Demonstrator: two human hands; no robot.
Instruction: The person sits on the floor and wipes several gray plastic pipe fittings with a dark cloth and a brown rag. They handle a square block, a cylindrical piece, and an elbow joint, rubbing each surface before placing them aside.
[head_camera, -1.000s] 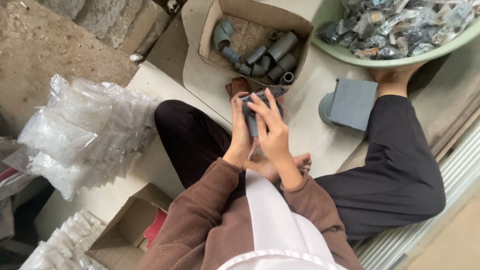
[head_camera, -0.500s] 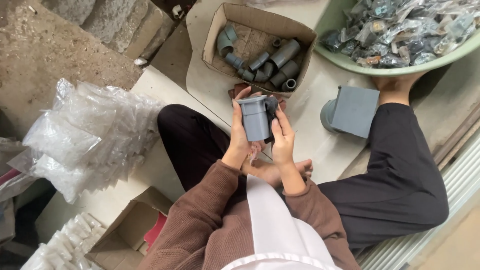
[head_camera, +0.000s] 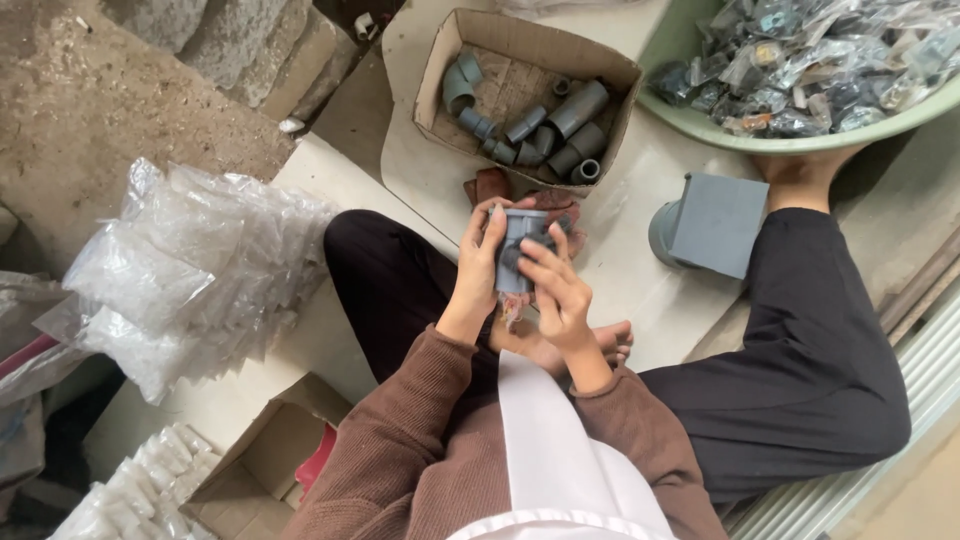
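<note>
Left hand (head_camera: 478, 265) is closing around grey plastic pipe fitting (head_camera: 512, 248), above lap | right hand (head_camera: 555, 285) is pinching fitting's front, fingers curled | fitting's lower end is being hidden by fingers.

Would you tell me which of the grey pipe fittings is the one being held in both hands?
It is the grey fitting held above the lap between the left hand and right hand. The others lie in the cardboard box or on the floor.

Both hands, left hand (head_camera: 478, 262) and right hand (head_camera: 558, 290), grip a grey pipe fitting (head_camera: 516, 240) above a cardboard box (head_camera: 440, 70) of fittings.
</note>
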